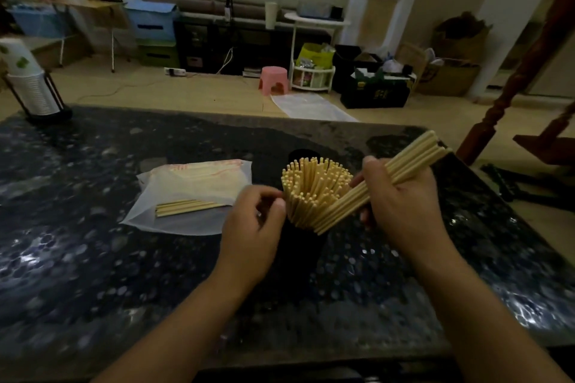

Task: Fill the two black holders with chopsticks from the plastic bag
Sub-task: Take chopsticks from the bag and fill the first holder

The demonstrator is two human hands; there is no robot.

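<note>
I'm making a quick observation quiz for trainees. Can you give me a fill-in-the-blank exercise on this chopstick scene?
1. The right hand grips a bundle of ____.
2. The near black holder is ____ with chopsticks.
3. The plastic bag lies to the ____ of that holder.
4. The stool on the floor is ____ in colour.

Missing words: chopsticks; packed; left; pink

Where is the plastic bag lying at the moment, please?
In the head view the plastic bag lies flat on the dark table, left of the near holder, just beyond the left hand.
</note>
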